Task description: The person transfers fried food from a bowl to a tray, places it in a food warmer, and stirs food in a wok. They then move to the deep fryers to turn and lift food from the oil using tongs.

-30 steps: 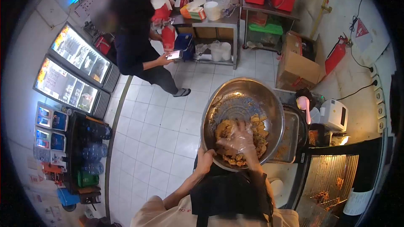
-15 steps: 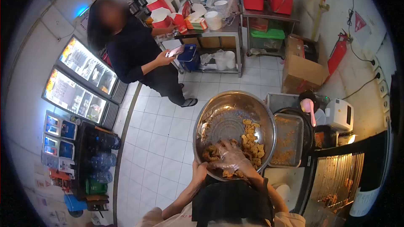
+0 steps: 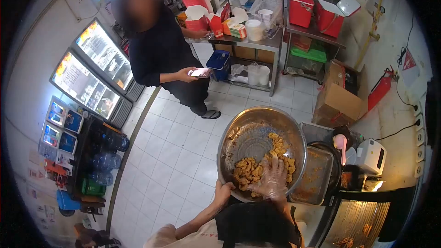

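Note:
A large steel mixing bowl (image 3: 224, 156) sits tilted in front of my body. Golden, crumbly breaded pieces, looking like fried chicken (image 3: 246, 171), lie in its lower and right parts. My left hand (image 3: 223, 194) is closed on the bowl's near left rim, thumb on the edge. Inside the bowl, my right hand (image 3: 272, 179) wears a clear plastic glove and rests on the pieces at the lower right. Its fingers are stretched out and point away from me; the palm side is hidden.
Right of the bowl is a crumb-covered metal tray (image 3: 317, 172), near a pink-handled utensil (image 3: 340, 144) and a lit glass warmer (image 3: 360, 220). A person holding a phone (image 3: 200, 72) stands ahead by a steel table with red boxes. A cardboard box (image 3: 340, 98) is on the floor.
My right hand has shifted rightward across the pieces, uncovering a pile on the left. My left hand stays on the rim. The camera view has turned, and the other person's phone hand sits lower.

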### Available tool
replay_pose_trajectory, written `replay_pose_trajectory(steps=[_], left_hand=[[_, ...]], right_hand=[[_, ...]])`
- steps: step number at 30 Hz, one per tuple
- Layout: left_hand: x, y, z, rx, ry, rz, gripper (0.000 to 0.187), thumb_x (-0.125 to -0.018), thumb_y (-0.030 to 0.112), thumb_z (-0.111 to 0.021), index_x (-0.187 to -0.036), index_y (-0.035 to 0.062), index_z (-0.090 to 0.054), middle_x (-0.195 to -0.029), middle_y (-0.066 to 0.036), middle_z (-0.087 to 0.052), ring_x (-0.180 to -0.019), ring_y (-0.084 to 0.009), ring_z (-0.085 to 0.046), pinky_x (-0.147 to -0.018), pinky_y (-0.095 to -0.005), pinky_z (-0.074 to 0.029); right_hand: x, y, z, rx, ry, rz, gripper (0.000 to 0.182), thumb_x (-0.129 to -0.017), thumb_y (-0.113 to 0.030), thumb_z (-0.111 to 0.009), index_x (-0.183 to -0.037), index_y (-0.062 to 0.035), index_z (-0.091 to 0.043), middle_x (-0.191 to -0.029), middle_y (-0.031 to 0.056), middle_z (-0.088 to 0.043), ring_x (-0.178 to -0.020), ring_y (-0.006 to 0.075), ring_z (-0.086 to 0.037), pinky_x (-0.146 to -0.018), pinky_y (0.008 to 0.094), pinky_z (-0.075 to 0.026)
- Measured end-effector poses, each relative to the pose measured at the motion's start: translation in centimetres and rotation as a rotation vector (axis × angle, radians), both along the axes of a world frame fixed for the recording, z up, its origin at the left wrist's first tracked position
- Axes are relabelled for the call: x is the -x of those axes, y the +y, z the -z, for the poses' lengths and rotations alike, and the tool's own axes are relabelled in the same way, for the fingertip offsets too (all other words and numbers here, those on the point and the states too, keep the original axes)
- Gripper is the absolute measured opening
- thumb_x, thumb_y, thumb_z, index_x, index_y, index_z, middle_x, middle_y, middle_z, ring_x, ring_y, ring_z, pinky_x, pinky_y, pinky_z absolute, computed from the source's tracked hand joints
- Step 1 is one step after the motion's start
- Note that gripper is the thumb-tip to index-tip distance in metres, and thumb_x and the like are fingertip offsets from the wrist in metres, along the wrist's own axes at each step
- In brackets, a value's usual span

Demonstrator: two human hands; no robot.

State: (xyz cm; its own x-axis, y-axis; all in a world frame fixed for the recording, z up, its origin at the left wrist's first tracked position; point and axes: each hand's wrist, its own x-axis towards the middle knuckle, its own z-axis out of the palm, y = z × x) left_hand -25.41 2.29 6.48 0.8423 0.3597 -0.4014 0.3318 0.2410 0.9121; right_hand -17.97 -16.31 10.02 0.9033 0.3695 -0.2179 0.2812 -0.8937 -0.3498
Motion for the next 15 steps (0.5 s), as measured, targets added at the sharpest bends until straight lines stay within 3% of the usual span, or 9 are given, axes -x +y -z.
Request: replay_pose_trajectory(steps=[2, 5, 8, 11, 15], left_hand=[[-0.4, -0.1, 0.5, 0.053, 0.016, -0.033, 0.035, -0.07, -0.006, -0.047, -0.105, -0.0067, -0.048, -0.093, -0.011, -0.058, -0.078, -0.0215, -0.054, -0.068, -0.0321, -0.044], [-1.0, 0.3, 1.1, -0.041, -0.032, -0.039, 0.039, -0.069, -0.007, -0.045, -0.108, -0.0064, -0.047, -0.094, -0.011, -0.058, -0.081, -0.0225, -0.054, -0.07, -0.0328, -0.044], [-1.4, 0.4, 1.5, 0.029, -0.042, -0.057, 0.043, -0.068, -0.008, -0.044, -0.112, -0.0058, -0.045, -0.095, -0.012, -0.057, -0.083, -0.023, -0.054, -0.07, -0.0324, -0.044], [-1.9, 0.3, 1.0, -0.004, -0.058, -0.069, 0.046, -0.068, -0.008, -0.044, -0.114, -0.005, -0.044, -0.095, -0.011, -0.057, -0.083, -0.0228, -0.054, -0.069, -0.0318, -0.045], [-2.4, 0.7, 0.3, 0.048, -0.085, -0.065, 0.048, -0.066, -0.008, -0.045, -0.114, -0.0041, -0.044, -0.094, -0.011, -0.058, -0.08, -0.0214, -0.054, -0.066, -0.0305, -0.045]], right_hand=[[-1.3, -0.6, 1.2, 0.0, 0.151, -0.007, 0.121, -0.048, -0.071, -0.07, -0.138, -0.0038, -0.025, -0.139, 0.0282, -0.023, -0.126, 0.0471, -0.024, -0.103, 0.0527, -0.023], [-2.0, -0.9, 1.7, -0.249, -0.163, 0.017, 0.114, -0.053, -0.075, -0.064, -0.135, -0.003, -0.031, -0.136, 0.0302, -0.026, -0.126, 0.0482, -0.024, -0.102, 0.0559, -0.02], [-3.5, -1.9, 0.6, 0.042, -0.051, 0.092, 0.114, -0.054, -0.075, -0.064, -0.134, -0.0011, -0.032, -0.136, 0.0314, -0.026, -0.126, 0.0477, -0.024, -0.104, 0.0529, -0.021], [-3.9, -2.0, 2.8, 0.125, 0.06, -0.016, 0.115, -0.053, -0.074, -0.065, -0.135, -0.0007, -0.031, -0.137, 0.0317, -0.022, -0.128, 0.047, -0.021, -0.105, 0.0503, -0.022], [-4.1, -2.2, 0.7, -0.03, 0.03, 0.031, 0.117, -0.051, -0.073, -0.067, -0.135, 0.0001, -0.03, -0.137, 0.0336, -0.02, -0.129, 0.0477, -0.02, -0.105, 0.051, -0.022]])
